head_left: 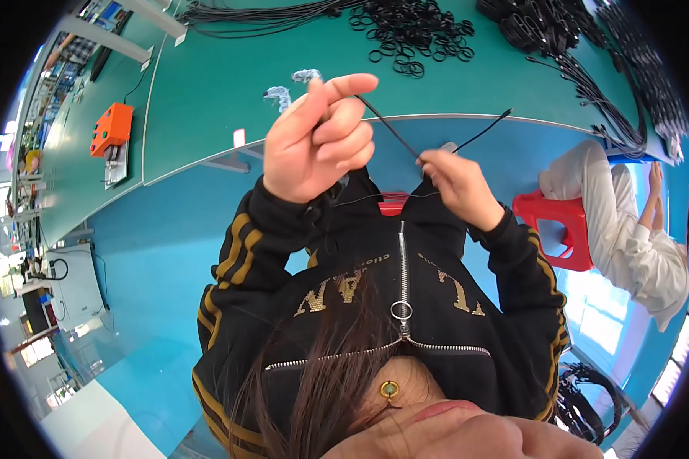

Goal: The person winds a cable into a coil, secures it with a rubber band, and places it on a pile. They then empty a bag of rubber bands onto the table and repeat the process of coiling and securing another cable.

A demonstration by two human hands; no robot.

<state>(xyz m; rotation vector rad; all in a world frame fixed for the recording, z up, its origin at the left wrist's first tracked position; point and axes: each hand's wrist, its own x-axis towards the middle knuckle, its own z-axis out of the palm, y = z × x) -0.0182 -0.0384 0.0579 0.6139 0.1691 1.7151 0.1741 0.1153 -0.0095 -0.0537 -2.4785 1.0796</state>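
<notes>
A thin black cable [390, 128] runs between my two hands above the front edge of the bench. My left hand [321, 138] is raised with its index finger stretched to the right and the other fingers curled in; the cable meets it behind the index finger, where the grip is partly hidden. My right hand [459, 183] pinches the same cable between thumb and fingers, lower and to the right. Past that pinch, a free length ends in a small dark tip at the upper right. Thin dark strands also hang below my left hand, over my lap.
On the green bench [207, 99] lie small black rings [421, 34], bundled black cables [589, 92] and light blue crumpled pieces [279, 96]. An orange box [112, 130] stands at left. Someone in pale clothes [612, 214] sits at right on a red stool [559, 222].
</notes>
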